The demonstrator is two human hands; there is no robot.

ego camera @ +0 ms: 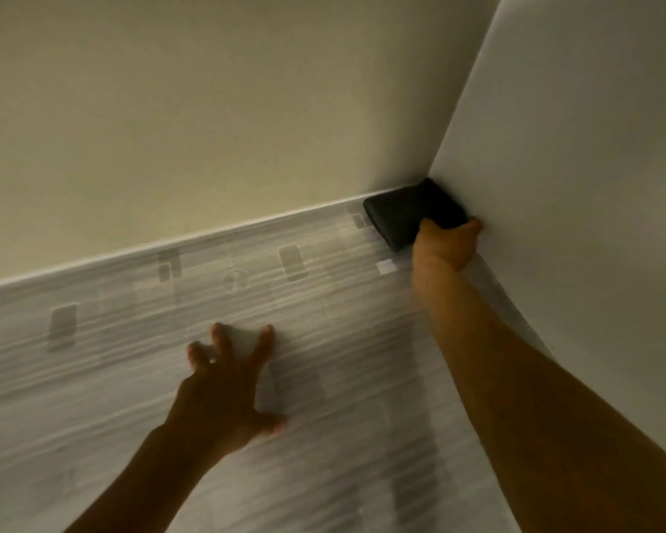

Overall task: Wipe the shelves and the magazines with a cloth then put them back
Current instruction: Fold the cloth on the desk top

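Observation:
A grey streaked shelf surface fills the lower part of the head view. A flat black object, like a folded cloth or pad, lies in the far right corner where the back wall meets the side wall. My right hand reaches into that corner and grips the black object's near edge, thumb at its left and fingers at its right. My left hand rests on the shelf surface with fingers spread wide. No magazines are in view.
A pale back wall rises behind the shelf, edged by a white strip. A white side wall closes the right. The shelf surface carries faint grey rectangular marks.

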